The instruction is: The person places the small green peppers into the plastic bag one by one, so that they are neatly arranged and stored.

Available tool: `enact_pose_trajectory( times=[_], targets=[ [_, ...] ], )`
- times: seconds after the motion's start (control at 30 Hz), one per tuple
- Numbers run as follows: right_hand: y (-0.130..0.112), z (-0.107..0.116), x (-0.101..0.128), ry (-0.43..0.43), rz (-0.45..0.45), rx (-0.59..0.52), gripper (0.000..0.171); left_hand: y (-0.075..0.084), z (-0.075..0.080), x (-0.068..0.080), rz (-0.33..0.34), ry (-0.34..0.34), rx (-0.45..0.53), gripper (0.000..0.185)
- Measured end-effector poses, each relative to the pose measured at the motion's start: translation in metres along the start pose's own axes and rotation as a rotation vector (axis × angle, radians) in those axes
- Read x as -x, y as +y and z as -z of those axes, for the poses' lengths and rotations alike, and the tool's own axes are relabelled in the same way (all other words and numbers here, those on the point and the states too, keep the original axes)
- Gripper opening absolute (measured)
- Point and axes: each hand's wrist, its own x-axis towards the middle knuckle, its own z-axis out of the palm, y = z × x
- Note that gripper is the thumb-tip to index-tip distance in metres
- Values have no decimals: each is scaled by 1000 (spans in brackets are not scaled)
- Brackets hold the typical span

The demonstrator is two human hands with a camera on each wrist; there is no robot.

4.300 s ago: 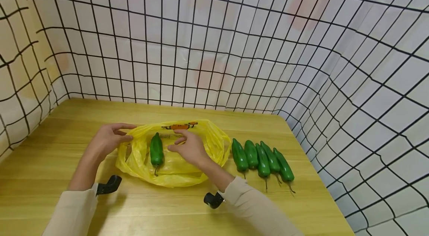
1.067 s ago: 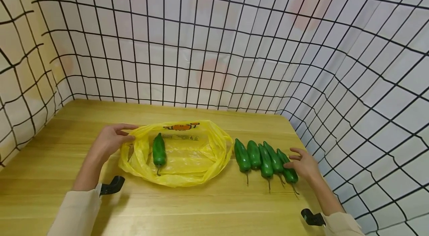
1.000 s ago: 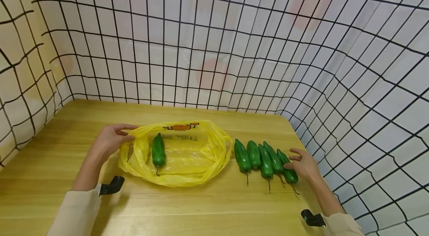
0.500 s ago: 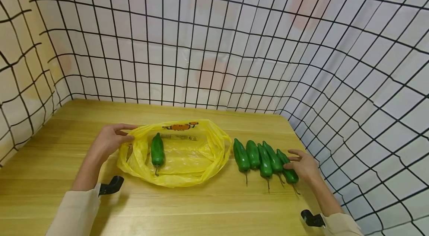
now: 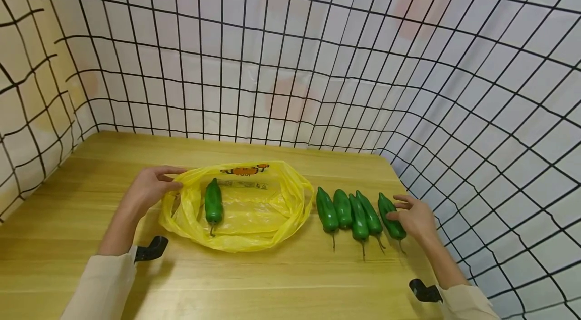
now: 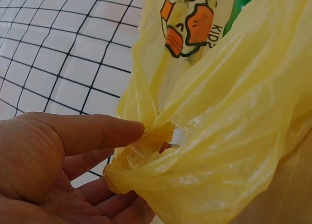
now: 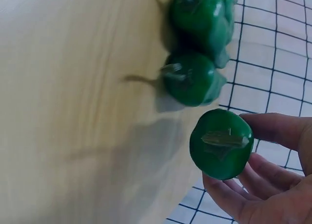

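Observation:
At the right end of a row, my right hand (image 5: pixel 415 218) grips a green pepper (image 5: pixel 389 215), thumb on one side and fingers on the other. In the right wrist view that pepper (image 7: pixel 222 145) shows its stem end, with its shadow on the table apart from it. My left hand (image 5: pixel 147 190) pinches the left edge of a yellow plastic bag (image 5: pixel 254 211), whose mouth is spread wide. The left wrist view shows the thumb and fingers of the left hand (image 6: pixel 83 160) on the gathered plastic. Inside the bag lies another green pepper (image 5: pixel 213 202), stem toward me.
Several green peppers (image 5: pixel 359 219) lie side by side between the bag and my right hand, stems toward me. The wooden table (image 5: pixel 254 284) ends at a black wire grid (image 5: pixel 268 93) backed with white sheeting, along the back and sides.
My right hand left the bag's mouth, reached over to the rightmost pepper and gripped it. In the last half second that pepper came away from its neighbours. The left hand stayed at the bag.

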Motion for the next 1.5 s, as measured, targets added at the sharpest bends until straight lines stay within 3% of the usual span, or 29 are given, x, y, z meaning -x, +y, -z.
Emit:
enact_pose_trajectory(
  times=[0.3, 0.93, 1.5],
  targets=[
    [-24, 3, 0, 71, 59, -23, 62, 0, 1, -1, 16, -5, 4, 49],
    [-74, -15, 13, 47, 184, -192, 53, 2, 4, 1, 33, 0, 1, 49],
    [-97, -39, 13, -9, 191, -265, 52, 2, 3, 1, 21, 8, 1, 49]
  ],
)
